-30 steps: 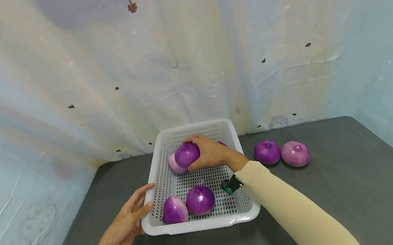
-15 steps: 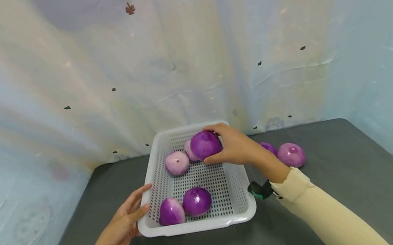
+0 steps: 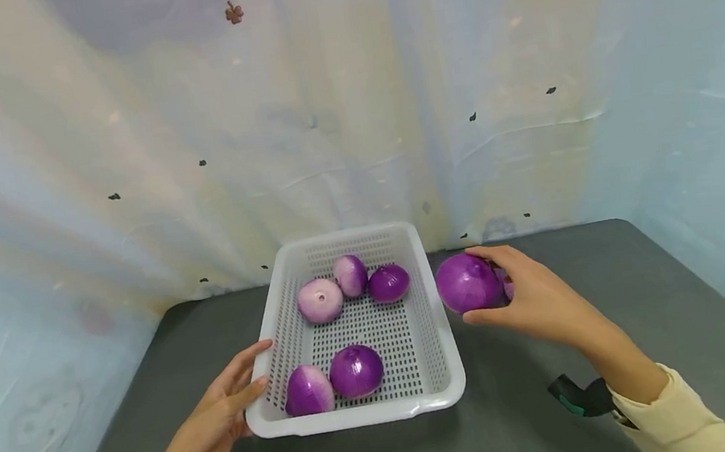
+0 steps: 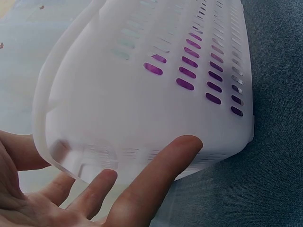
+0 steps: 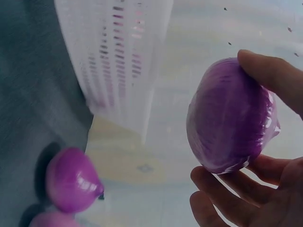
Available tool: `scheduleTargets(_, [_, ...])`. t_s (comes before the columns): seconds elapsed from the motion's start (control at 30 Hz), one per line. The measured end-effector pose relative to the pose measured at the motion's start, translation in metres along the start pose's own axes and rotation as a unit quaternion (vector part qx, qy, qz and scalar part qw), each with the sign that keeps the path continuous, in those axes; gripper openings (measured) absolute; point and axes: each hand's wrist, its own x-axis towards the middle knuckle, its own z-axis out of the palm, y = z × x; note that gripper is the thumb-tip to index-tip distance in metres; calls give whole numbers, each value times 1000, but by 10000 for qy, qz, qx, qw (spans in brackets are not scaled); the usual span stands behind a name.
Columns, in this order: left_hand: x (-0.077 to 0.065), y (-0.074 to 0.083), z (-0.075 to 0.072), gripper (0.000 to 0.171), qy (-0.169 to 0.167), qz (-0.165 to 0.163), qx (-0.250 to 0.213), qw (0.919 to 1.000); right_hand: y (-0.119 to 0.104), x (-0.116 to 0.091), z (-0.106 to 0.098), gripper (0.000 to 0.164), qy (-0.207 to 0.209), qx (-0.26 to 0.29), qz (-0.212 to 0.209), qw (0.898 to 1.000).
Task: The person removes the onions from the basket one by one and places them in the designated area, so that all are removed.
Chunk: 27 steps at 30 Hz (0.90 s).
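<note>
My right hand [image 3: 545,305] holds a large purple onion [image 3: 468,282] just right of the white basket [image 3: 451,367]. In the right wrist view, the thumb [image 5: 272,71] and fingers [image 5: 227,196] are curled round that onion's shiny skin. Extended fingers of my left hand [image 3: 212,421] touch the basket's left side and rim; the left wrist view has a finger [image 4: 175,153] lying along the outer wall. Inside, a pale pink onion [image 3: 320,301], a two-tone onion [image 3: 351,276] and a dark one [image 3: 388,284] sit at the back. A half-pale onion [image 3: 308,390] and a purple onion [image 3: 356,372] sit near the front.
Two more onions lie on the dark grey table [image 3: 498,422]: a magenta one [image 5: 73,179] and a pinker one [image 5: 53,220], mostly hidden behind my right hand in the head view. A patterned curtain [image 3: 320,109] hangs behind the table.
My right hand has lifted the purple onion from the back of the basket and carried it right, out past the rim. The left hand keeps its place on the basket.
</note>
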Motion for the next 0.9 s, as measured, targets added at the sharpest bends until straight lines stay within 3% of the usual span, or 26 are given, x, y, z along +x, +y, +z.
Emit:
scheduleTargets(0.43, [-1,7,5,56,63,15,49,10000,28,-45,-20,89,362,-430,158,9983])
scheduleTargets(0.9, [-3,7,8,57,118,6,-42,9999,52,-40,-27,94,192,-668,178,9974])
